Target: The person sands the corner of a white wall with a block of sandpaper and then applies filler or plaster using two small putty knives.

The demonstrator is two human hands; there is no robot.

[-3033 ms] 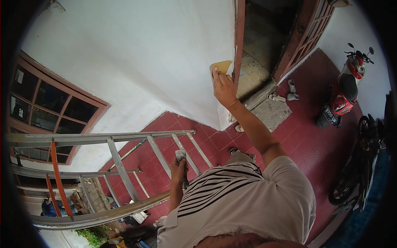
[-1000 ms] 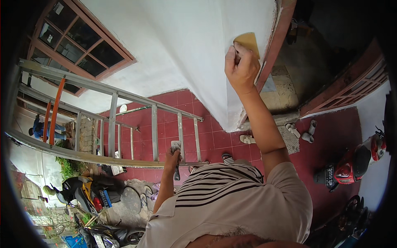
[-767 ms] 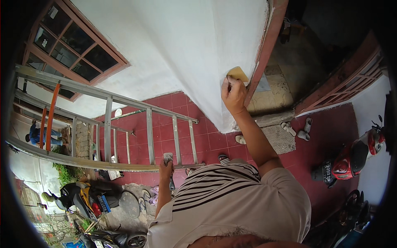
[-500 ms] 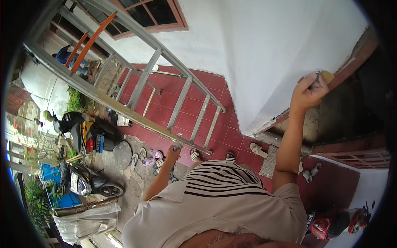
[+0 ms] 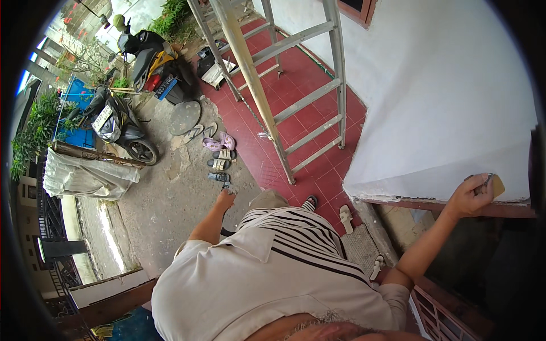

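My right hand (image 5: pixel 473 198) is raised at the far right with its fingers closed round a small flat tan tool with a grey part (image 5: pixel 498 186), which looks like a scraper. The tool is against or very close to the lower edge of the white wall (image 5: pixel 432 113); contact cannot be told. My left hand (image 5: pixel 225 199) hangs low at my left side, its fingers curled. A small grey thing (image 5: pixel 227 186) shows at its fingertips, too unclear to name.
An aluminium stepladder (image 5: pixel 310 108) stands on red tiles ahead. Several sandals (image 5: pixel 226 153) lie along the concrete at left, near parked motorbikes (image 5: pixel 126 122). A white slipper (image 5: pixel 346 219) and a mat (image 5: pixel 361 244) lie by the doorway sill at right.
My view has turned right, so the ladder and motorbikes sit differently in the picture. My right hand now appears lower and farther right, by the wall's lower edge, with the tan tool still in it.
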